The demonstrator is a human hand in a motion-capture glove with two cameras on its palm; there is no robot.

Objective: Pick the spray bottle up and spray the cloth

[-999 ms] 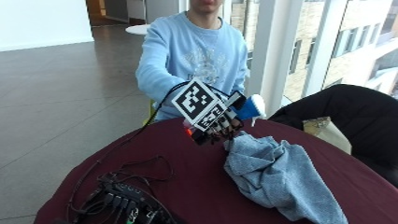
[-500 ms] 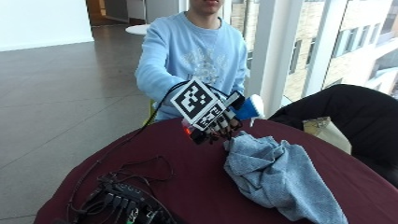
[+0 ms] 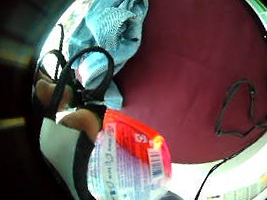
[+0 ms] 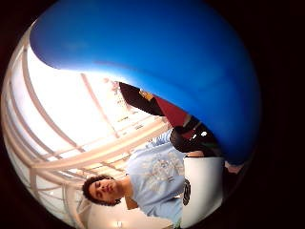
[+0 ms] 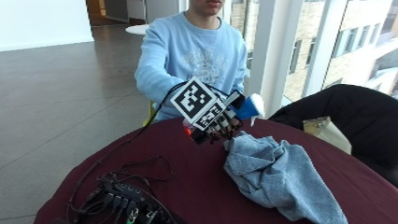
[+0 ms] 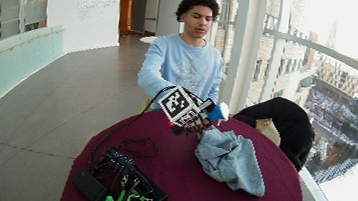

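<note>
While the person sits behind it, the round tabletop (image 5: pixel 187 186), covered in dark red, carries all the items. Cloth (image 5: pixel 280 177): a crumpled blue-grey towel lying on the tabletop, one end just beside the raised hand, the rest trailing toward the near edge. Cable box (image 5: pixel 124 203): a black unit with looping cords, on the tabletop well apart from the cloth. Right hand (image 5: pixel 214 123): gloved in black, lifted above the tabletop at the cloth's far end; the grip is closed, fingers curled round the bottle. Bottle (image 5: pixel 249 107): held off the tabletop in that hand, blue spray head with a white nozzle tip projecting over the cloth, red-and-white labelled body (image 3: pixel 128 166) lying close against the palm.
</note>
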